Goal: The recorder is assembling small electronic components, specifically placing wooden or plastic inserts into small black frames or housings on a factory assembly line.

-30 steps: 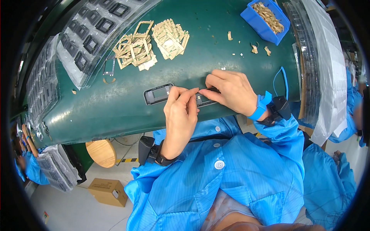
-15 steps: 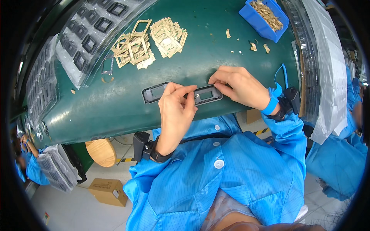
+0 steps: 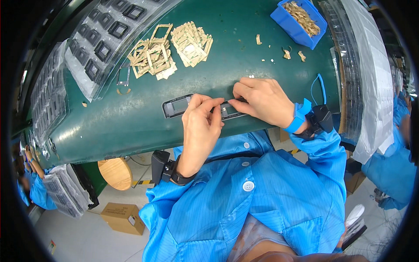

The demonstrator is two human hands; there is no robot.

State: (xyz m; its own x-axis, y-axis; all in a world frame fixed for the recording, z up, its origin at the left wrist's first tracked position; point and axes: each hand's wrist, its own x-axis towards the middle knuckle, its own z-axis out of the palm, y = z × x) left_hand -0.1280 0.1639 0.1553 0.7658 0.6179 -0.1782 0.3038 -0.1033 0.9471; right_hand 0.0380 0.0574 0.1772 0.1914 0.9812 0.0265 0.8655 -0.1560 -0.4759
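A black rectangular plastic frame (image 3: 230,114) with a grey inner window lies on the green table between my hands. My left hand (image 3: 201,120) is closed at its left end, thumb and fingertips pinched on the rim. Over its far edge comes my right hand (image 3: 267,101), fingers pinched at the rim close to the left fingertips and covering much of the frame's right part. Whether a thin strip is between those fingertips cannot be made out. A second black frame (image 3: 167,110) lies just left of my left hand, partly hidden behind it.
Two piles of tan paper-backed frame-shaped adhesives (image 3: 190,46) lie at the back. Clear trays of black frames (image 3: 103,51) stand at far left. A blue bin (image 3: 310,40) of tan scraps sits at far right, with loose scraps (image 3: 286,54) near it. A blue coiled cord (image 3: 323,89) lies right.
My right hand has moved left along the frame's far edge, from its right corner toward my left fingertips. The left hand has hardly moved. Small white bits now show beyond the right hand.
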